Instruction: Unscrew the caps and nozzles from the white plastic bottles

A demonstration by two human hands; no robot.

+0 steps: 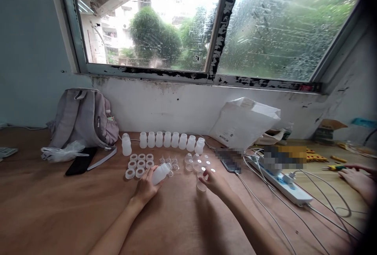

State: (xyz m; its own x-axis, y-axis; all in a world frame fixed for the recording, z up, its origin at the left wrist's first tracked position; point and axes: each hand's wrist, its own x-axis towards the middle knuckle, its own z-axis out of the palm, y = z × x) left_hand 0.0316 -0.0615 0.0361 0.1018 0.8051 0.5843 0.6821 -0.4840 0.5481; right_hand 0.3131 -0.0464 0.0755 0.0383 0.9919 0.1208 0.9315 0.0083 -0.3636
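Observation:
My left hand (146, 188) is wrapped round a frosted white baby bottle (160, 174), tilted with its neck up to the right. At the right, my right hand (216, 182) has its fingers bent in a pinch at a clear bottle cap (202, 186) standing on the table. Behind that hand are more clear caps (189, 164) and several small white discs (208, 163). White collar rings (132, 164) lie in rows left of the held bottle. Clear nipples (176, 166) lie between the rings and the caps, partly hidden by the bottle.
Several frosted bottles (167, 140) stand in a row at the back; a capped bottle (126, 145) is at their left. A backpack (79, 117), a white bag (246, 123), a phone (231, 164) and a power strip (282, 184) with cables surround them. Another person's hand (355, 180) is far right.

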